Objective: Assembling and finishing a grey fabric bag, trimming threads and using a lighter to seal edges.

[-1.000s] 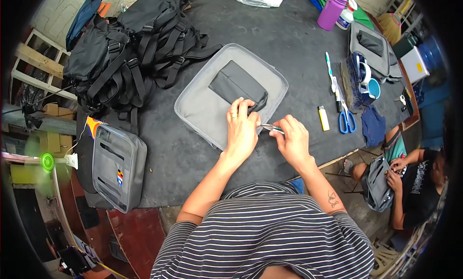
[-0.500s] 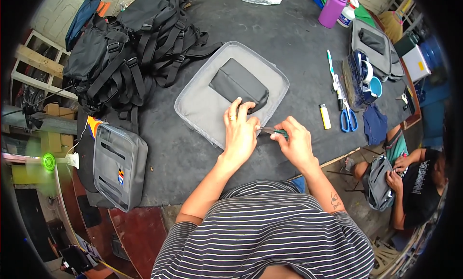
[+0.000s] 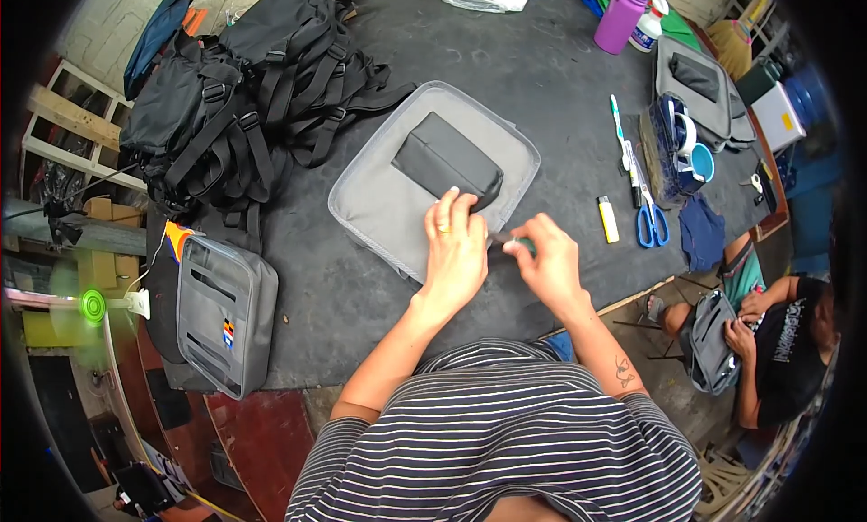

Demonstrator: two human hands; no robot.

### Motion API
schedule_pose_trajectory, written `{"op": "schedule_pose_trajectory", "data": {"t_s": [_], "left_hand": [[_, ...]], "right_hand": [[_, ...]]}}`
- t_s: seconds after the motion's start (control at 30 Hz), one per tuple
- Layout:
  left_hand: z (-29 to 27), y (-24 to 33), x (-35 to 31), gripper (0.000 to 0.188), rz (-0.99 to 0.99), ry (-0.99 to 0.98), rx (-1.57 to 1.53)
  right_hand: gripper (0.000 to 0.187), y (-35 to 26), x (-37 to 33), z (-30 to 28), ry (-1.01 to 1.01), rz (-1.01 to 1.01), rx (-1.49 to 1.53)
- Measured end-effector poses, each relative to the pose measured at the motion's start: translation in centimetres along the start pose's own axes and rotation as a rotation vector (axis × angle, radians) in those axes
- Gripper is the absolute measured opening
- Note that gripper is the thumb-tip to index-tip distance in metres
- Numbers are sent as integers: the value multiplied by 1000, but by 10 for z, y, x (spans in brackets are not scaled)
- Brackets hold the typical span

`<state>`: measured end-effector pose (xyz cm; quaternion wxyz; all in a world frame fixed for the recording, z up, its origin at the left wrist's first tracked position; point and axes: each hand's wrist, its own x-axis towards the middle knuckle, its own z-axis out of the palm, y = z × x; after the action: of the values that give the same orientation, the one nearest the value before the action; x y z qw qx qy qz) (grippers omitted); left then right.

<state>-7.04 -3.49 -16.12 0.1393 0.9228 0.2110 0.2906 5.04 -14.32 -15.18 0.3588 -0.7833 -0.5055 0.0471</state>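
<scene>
A gray case [image 3: 248, 319] sits near left, a gray bag [image 3: 388, 197] lies in the middle under the half-curled left hand [image 3: 457, 251], I can't tell if it grips the edge, the right hand [image 3: 551, 265] pinches a small green tool [image 3: 526, 246], and a yellow lighter [image 3: 609, 222] and blue scissors [image 3: 647, 217] lie right

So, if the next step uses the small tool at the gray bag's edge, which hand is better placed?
Probably the right hand: it grips the small tool, right beside the gray bag. The left hand lies on the bag, seemingly steadying it.
</scene>
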Motion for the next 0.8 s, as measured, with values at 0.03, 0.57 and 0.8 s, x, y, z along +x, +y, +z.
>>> {"op": "schedule_pose_trajectory", "data": {"t_s": [0.03, 0.57, 0.8], "left_hand": [[-3, 0, 3, 13, -31, 95, -18], [35, 17, 30, 10, -55, 9, -43], [40, 4, 28, 5, -215, 58, -260]], "right_hand": [[22, 7, 3, 1, 51, 91, 142], [26, 61, 43, 47, 263, 605, 1151], [22, 54, 23, 8, 139, 352, 377]]}}
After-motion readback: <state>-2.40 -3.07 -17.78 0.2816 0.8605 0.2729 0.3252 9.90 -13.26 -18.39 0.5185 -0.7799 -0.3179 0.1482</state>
